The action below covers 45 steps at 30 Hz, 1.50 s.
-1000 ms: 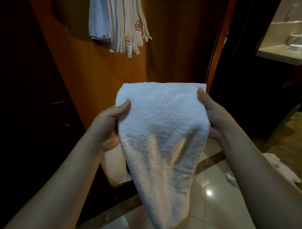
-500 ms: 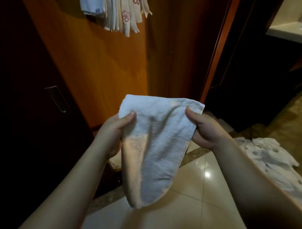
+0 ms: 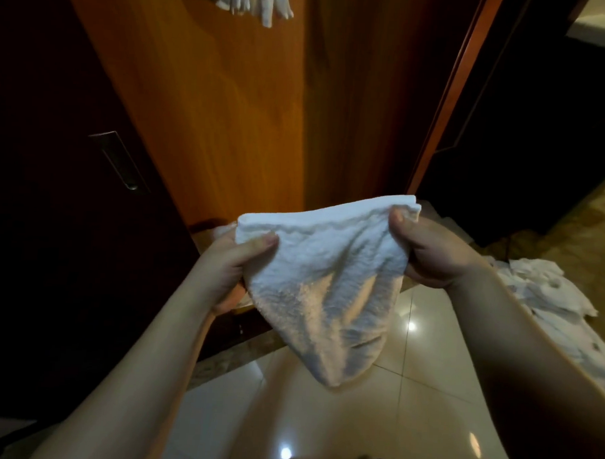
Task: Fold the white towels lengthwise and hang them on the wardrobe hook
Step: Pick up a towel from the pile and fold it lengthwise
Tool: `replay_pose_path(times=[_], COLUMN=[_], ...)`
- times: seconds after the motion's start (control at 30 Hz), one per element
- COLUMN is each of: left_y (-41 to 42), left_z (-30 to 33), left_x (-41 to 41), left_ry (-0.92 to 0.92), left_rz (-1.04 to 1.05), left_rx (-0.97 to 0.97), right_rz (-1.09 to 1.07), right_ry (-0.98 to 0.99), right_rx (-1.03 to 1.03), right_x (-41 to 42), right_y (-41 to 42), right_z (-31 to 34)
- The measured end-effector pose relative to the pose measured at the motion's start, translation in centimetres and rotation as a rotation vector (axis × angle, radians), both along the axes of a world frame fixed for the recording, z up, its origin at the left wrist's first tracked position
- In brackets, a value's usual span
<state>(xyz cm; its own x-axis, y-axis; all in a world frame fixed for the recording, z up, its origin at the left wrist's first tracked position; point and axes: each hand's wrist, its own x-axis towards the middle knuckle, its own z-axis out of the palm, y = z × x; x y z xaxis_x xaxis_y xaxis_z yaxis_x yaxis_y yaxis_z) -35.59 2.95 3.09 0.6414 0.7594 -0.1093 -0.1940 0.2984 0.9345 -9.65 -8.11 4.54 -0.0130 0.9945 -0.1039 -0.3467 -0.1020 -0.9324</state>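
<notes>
Both hands are engaged on one white towel, held in the air at about waist level in front of the orange wood wardrobe panel. Left hand pinches the towel's upper left corner, thumb on the near face and fingers hidden behind the cloth. Right hand grips the upper right corner in a curled fist, thumb pressed over the bunched edge. Top edge shows stacked layers between the two grips, which indicates the towel is already doubled; the remainder sags to a rounded point over the glossy floor tiles. Assessment: the two-corner hold keeps the fold line taut and the layers aligned so that the cloth can be narrowed once more or carried upward without opening. The right corner sits higher than the left, so the edge runs at a slant; cause cannot be determined. Hanging towels show only as their lower ends at the top margin, against the same panel; the hook itself is out of view. A loose heap of white cloth lies on the floor to the right, judged to be stock awaiting folding. A recessed handle is set in the dark door to the left. Task status, by judgement: this towel is folded or nearly so, not yet hung.
</notes>
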Motion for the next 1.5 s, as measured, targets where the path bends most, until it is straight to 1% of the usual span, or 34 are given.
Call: replay_pose_path(times=[0.1, 0.2, 0.23, 0.27, 0.37, 0.4, 0.47, 0.53, 0.63, 0.7, 0.8, 0.9, 1.03, 1.27, 1.33, 1.4, 1.47, 1.5], left_y=[-0.3, -0.5, -0.8, -1.1, -2.8, -3.5, -5.1, -6.9, -9.0, -10.1, -11.0, -11.1, -10.6, -9.0, -8.4, -7.9, -7.3, -6.6], left_z=[0.2, 0.1, -0.1, -0.2, -1.1, -1.3, -1.5, -1.1, -0.9, -0.7, -0.3, -0.2, -0.5, -0.3, 0.1, 1.0, 1.9, 1.6], left_x=[0.3, 0.7, 1.1, 1.6, 3.1, 3.5, 4.2, 4.7, 4.8, 4.7, 4.8, 4.7, 4.1, 3.6, 3.8, 3.9, 4.0, 4.1], left_ry=[0.067, 0.057, 0.056, 0.057, 0.083, 0.099, 0.12, 0.12, 0.095, 0.137, 0.21, 0.163, 0.059, 0.099, 0.124, 0.174, 0.204, 0.225], left_rz=[0.052, 0.143, 0.203, 0.272, 0.459, 0.497, 0.546, 0.556, 0.486, 0.475, 0.48, 0.43, 0.274, 0.044, -0.005, -0.07, -0.116, -0.104], left_rx=[0.039, 0.018, -0.001, -0.032, -0.119, -0.12, -0.086, -0.019, 0.02, 0.018, 0.08, 0.115, 0.057, 0.002, 0.021, 0.085, 0.136, 0.133], right_rz=[-0.01, -0.091, -0.145, -0.22, -0.488, -0.554, -0.657, -0.713, -0.646, -0.585, -0.508, -0.406, -0.368, -0.265, -0.267, -0.258, -0.216, -0.177], right_ry=[0.055, 0.074, 0.042, -0.03, -0.393, -0.479, -0.55, -0.498, -0.349, -0.307, -0.263, -0.22, -0.182, -0.201, -0.263, -0.347, -0.462, -0.539], right_rx=[-0.001, -0.058, -0.082, -0.103, -0.215, -0.243, -0.245, -0.208, -0.129, -0.093, -0.043, -0.025, -0.013, -0.077, -0.092, -0.092, -0.095, -0.085], right_x=[0.2, 0.1, -0.4, -1.2, -4.5, -5.7, -7.6, -9.3, -11.8, -13.2, -14.2, -14.0, -12.6, -11.0, -10.5, -10.1, -9.7, -9.4], right_y=[-0.1, 0.0, 0.1, 0.2, 0.2, 0.1, -0.2, -0.9, -1.9, -2.3, -2.7, -2.9, -2.7, -2.8, -2.6, -2.5, -2.3, -2.3], right_z=[-0.6, -1.2, -1.5, -1.8, -3.0, -3.5, -4.3, -4.5, -3.8, -3.3, -3.3, -3.5, -3.2, -2.3, -1.8, -1.5, -1.0, -0.7])
